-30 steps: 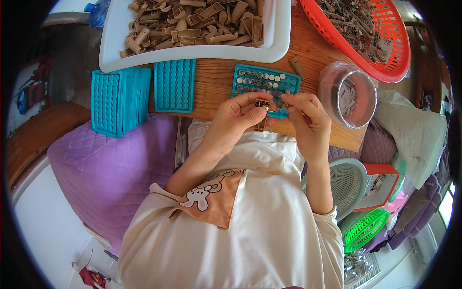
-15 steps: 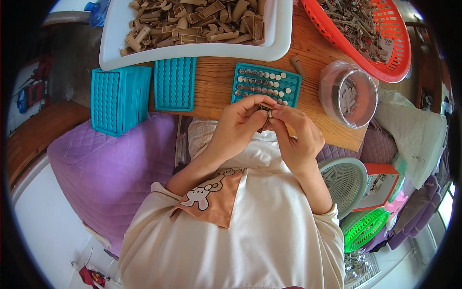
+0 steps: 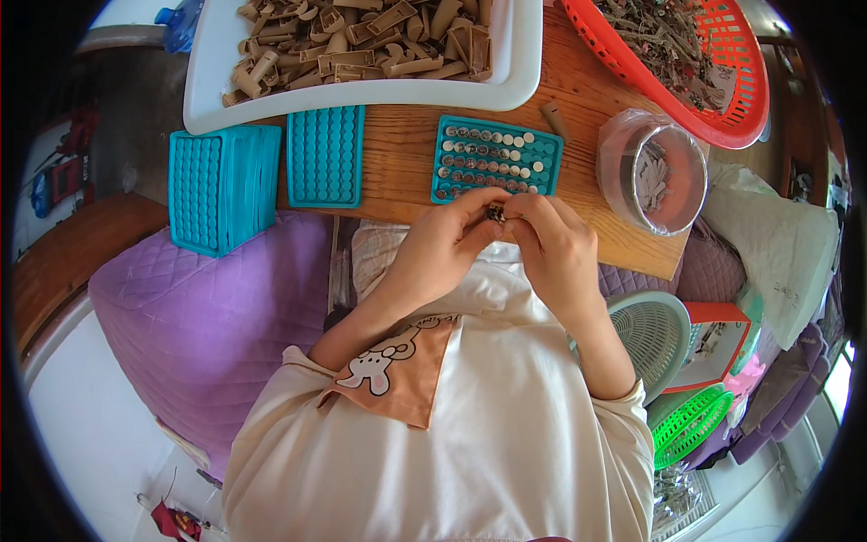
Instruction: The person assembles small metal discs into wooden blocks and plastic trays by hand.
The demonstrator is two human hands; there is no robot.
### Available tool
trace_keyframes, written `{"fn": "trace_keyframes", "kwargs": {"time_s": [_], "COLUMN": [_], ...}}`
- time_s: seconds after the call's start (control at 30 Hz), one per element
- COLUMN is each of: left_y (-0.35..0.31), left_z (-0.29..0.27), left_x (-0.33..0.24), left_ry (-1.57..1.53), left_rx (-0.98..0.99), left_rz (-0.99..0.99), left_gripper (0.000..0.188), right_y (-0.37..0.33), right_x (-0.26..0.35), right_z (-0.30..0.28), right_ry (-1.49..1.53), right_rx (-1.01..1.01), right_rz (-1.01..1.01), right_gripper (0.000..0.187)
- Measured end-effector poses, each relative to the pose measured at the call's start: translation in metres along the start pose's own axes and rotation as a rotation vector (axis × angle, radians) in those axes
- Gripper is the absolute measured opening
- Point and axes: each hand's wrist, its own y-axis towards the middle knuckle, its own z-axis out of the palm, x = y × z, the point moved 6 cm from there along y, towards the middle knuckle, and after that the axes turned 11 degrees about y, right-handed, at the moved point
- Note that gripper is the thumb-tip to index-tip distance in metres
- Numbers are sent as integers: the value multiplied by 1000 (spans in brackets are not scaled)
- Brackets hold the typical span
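Close together at the table's front edge, both my hands are closed around a small dark part (image 3: 495, 212), mostly hidden by the fingers. My left hand (image 3: 452, 237) pinches it from the left. The fingers of my right hand (image 3: 553, 233) press on it from the other side. Just beyond them lies a teal tray (image 3: 547, 149) with rows of small round silver and white pieces (image 3: 488, 152) in its pockets. My knuckles cover part of its near edge.
Behind stands a white tub (image 3: 361, 98) of tan plastic shells (image 3: 361, 59). A teal tray (image 3: 325, 158) and a stack of teal trays (image 3: 221, 190) are left. On the right are a plastic-lined container (image 3: 614, 172) with pale strips and a red basket (image 3: 754, 99) of tangled wiry parts. One tan shell (image 3: 554, 117) lies alone.
My right hand has turned and moved slightly left and up, its fingers now covering more of the small part. The part itself sits tilted differently between my fingertips.
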Motion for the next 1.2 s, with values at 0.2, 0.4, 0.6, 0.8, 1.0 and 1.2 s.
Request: {"fn": "trace_keyframes", "kwargs": {"time_s": [0.2,0.4,0.6,0.8,1.0,1.2], "left_y": [1,1,12,19,20,16], "left_z": [3,10,-13,-23,-26,-21], "left_x": [-26,-2,1,-4,-15,-30], "left_ry": [406,-415,-765,-786,-691,-742], "left_rx": [68,290,148,57,-41,-61], "left_rz": [149,-132,-144,-47,22,104], "left_gripper": [27,21,23,28,28,33], "right_y": [12,31,66,81,88,45], "right_x": [2,-13,-58,-68,-59,7], "right_z": [-9,-18,-32,-22,-27,-39], "right_ry": [25,199,-284,-710,-789,-98], "right_rx": [178,332,-119,-63,-29,-186], "right_rz": [167,272,239,237,196,162], "right_gripper": [18,22,24,11,7,21]}}
